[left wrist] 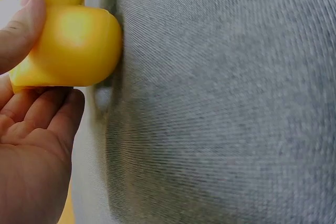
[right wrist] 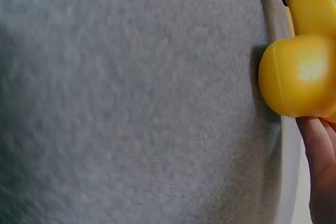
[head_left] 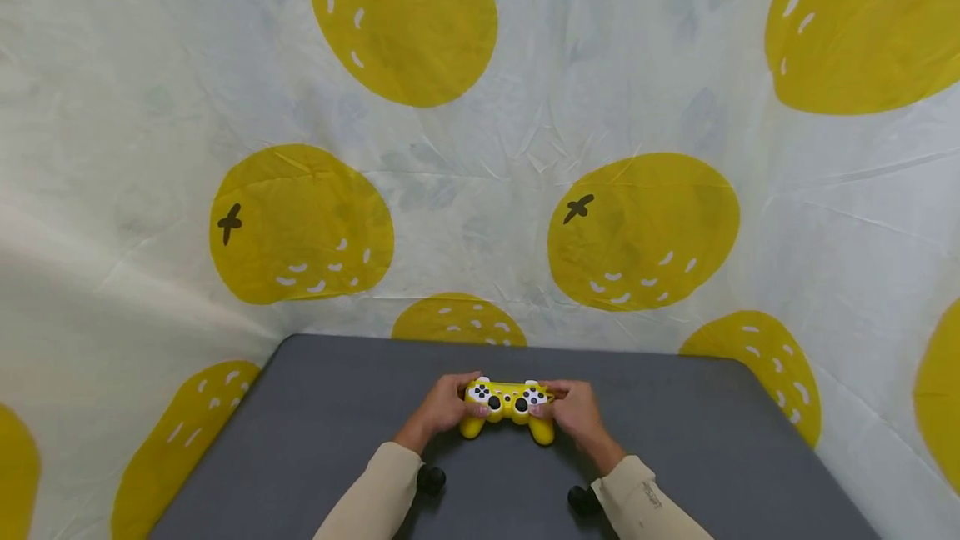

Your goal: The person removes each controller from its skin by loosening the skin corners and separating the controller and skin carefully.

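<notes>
A yellow game controller (head_left: 508, 405) with white button areas and two black thumbsticks is held between both hands, over the middle of the grey table. My left hand (head_left: 444, 403) grips its left side, thumb on top beside the left stick and fingers curled beneath. On the other side my right hand (head_left: 576, 411) holds the right end the same way, its thumb near the right stick. In the left wrist view the rounded yellow grip (left wrist: 79, 45) is close over the cloth, with the thumb (left wrist: 26, 24) on it. The right wrist view shows the other grip (right wrist: 299, 77) above the right fingers (right wrist: 320, 145).
The dark grey cloth-covered table (head_left: 337, 415) extends around the hands. Behind it and at both sides hangs a white curtain (head_left: 480, 232) printed with large yellow fruits. Black round wrist devices (head_left: 431, 480) sit by the beige sleeves (head_left: 378, 490).
</notes>
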